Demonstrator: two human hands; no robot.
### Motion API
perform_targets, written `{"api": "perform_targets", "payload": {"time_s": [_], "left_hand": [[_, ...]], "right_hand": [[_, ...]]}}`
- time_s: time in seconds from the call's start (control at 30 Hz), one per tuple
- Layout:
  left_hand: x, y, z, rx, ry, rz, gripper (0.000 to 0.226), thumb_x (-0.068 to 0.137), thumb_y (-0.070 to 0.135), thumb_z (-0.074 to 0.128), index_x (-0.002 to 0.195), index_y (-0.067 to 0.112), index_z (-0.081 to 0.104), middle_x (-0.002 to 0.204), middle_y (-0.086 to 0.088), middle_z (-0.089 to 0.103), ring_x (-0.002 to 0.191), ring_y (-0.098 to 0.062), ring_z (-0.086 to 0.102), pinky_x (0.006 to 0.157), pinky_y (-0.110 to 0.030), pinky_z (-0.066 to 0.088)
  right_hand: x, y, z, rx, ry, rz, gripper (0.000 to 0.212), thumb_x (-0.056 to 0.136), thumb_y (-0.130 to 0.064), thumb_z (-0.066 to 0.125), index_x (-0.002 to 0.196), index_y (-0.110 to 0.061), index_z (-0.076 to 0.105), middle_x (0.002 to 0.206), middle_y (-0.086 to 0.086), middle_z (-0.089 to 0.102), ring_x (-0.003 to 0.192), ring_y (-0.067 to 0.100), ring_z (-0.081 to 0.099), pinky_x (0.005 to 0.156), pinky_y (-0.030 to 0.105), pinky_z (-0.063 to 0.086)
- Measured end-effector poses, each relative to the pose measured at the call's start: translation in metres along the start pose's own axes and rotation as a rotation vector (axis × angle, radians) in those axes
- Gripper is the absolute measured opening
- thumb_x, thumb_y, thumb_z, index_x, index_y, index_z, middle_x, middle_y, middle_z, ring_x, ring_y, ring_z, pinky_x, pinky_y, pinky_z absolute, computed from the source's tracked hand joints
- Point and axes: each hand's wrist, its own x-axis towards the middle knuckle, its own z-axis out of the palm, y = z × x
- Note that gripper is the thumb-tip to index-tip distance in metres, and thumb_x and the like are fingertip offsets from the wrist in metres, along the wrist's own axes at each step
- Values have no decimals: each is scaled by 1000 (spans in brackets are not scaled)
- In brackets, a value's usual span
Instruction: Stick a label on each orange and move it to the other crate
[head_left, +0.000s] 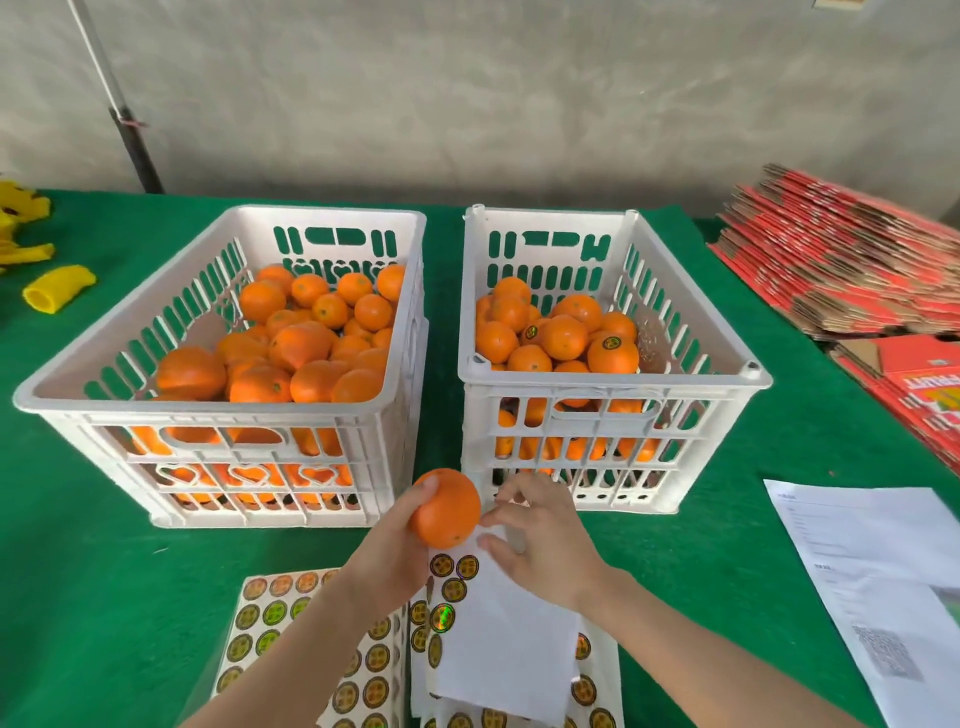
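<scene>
Fingers (423, 488) of our left hand (392, 543) are clamped on one orange (449, 509), the thumb over its top and the rest hidden behind it. We hold it in the air above the desk (78, 571), just in front of the gap between the two crates. Its skin is bright, smooth and bare on the side facing us, with a small dark dimple near the bottom.

Fingers (506, 512) of our right hand (543, 543) are apart and loosely bent, the forefinger tip at the orange's right edge. We cannot tell whether a label sticks to it. Both forearms reach in from the lower edge, and the left one crosses a full sheet of labels (270, 618). Under the right hand lies a mostly peeled white sheet (498, 644) with a few round labels (442, 565) left along its left side.

Beyond, the left crate (62, 397) is heaped with oranges. The right crate (613, 382) holds fewer, some of them labelled. Printed paper (872, 561) lies at the right, flattened red cartons (841, 265) sit further back, and yellow foam sleeves (60, 288) lie at the far left.
</scene>
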Motion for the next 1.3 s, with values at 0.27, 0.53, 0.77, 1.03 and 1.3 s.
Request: {"api": "perform_targets", "payload": {"time_s": [0.27, 0.53, 0.77, 1.03, 1.3], "left_hand": [[-1, 0, -1, 2, 5, -35, 71, 67, 51, 66, 127, 17, 51, 108, -13, 70, 100, -28, 67, 83, -37, 52], [1, -3, -3, 53, -1, -50, 64, 71, 45, 64, 128, 20, 49, 119, -15, 65, 109, -31, 63, 85, -38, 51], [-10, -3, 3, 492, 35, -21, 76, 59, 46, 67, 126, 24, 38, 118, 1, 51, 109, -19, 51, 96, -33, 37], [-34, 22, 23, 236, -69, 155, 96, 44, 50, 89, 125, 19, 48, 113, -4, 57, 96, -20, 58, 72, -25, 53], [-37, 40, 43, -345, -116, 10, 69, 71, 56, 62, 125, 14, 50, 107, -25, 63, 66, -28, 65, 57, -29, 57]], "right_hand": [[-8, -11, 5, 72, -165, -74, 16, 82, -20, 70, 94, -11, 75, 97, 8, 65, 94, 26, 58, 86, 35, 43], [-14, -9, 0, 251, -160, 32, 5, 83, -4, 63, 82, -4, 68, 84, 10, 68, 79, 22, 60, 73, 31, 48], [-8, -6, -15, 461, 0, 469, 25, 84, 1, 62, 69, -18, 61, 74, -5, 64, 71, 4, 56, 67, 13, 43], [20, -36, -55, 1034, 159, 579, 16, 89, -5, 60, 76, -10, 69, 83, 6, 71, 84, 20, 66, 78, 30, 55], [37, -55, -79, 1068, 85, 480, 11, 89, -9, 59, 83, -9, 68, 101, 13, 70, 100, 25, 65, 88, 37, 55]]}}
